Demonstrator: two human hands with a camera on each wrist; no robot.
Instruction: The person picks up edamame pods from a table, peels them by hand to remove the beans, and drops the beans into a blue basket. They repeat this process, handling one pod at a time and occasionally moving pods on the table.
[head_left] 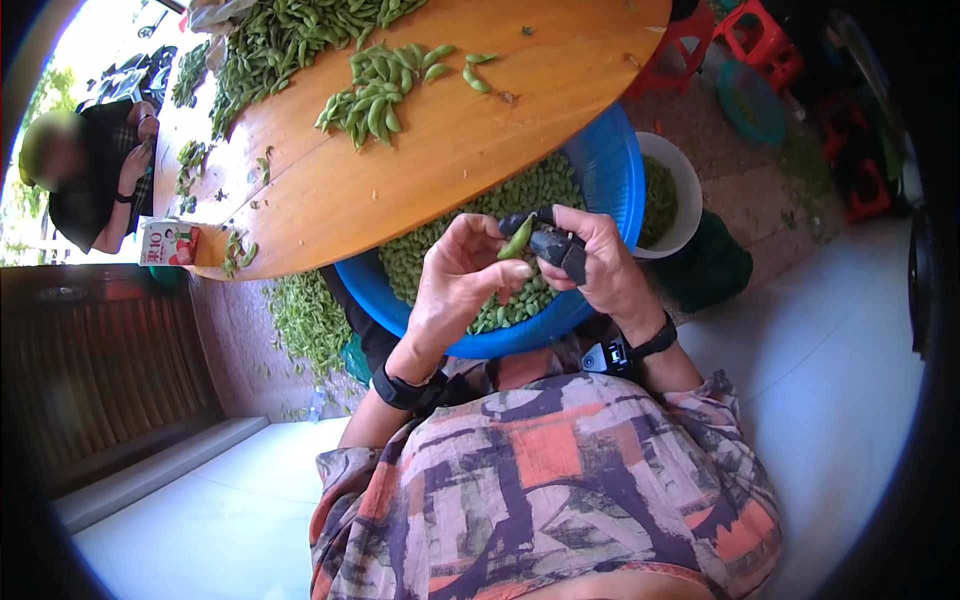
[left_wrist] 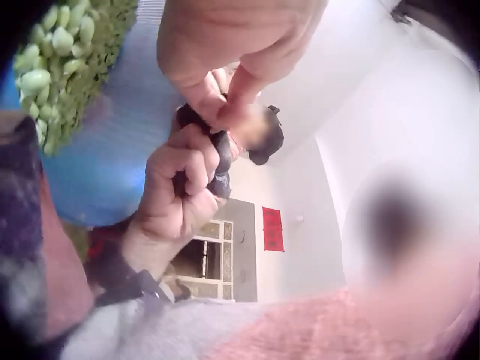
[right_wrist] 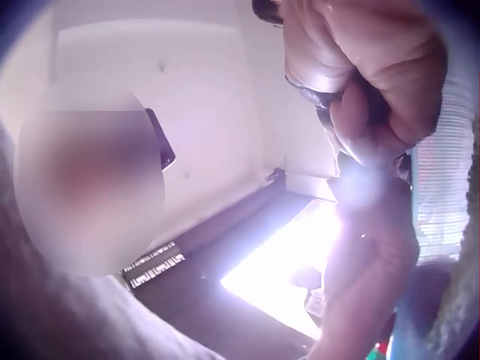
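Two hands meet on one pod

In the head view, the left hand [head_left: 462, 278] and the right hand [head_left: 598, 262] pinch a green pod [head_left: 516, 241] between curled fingers. The step in hand looks like opening it; the next move seems to call for splitting its seam above the blue basin [head_left: 629, 185], which sits beneath, filled with loose green beans [head_left: 400, 266]. At two o'clock from the hands, a white bucket [head_left: 691, 188] holds green matter, perhaps husks. At ten o'clock, whole pods [head_left: 375, 92] lie heaped on the table [head_left: 480, 125].
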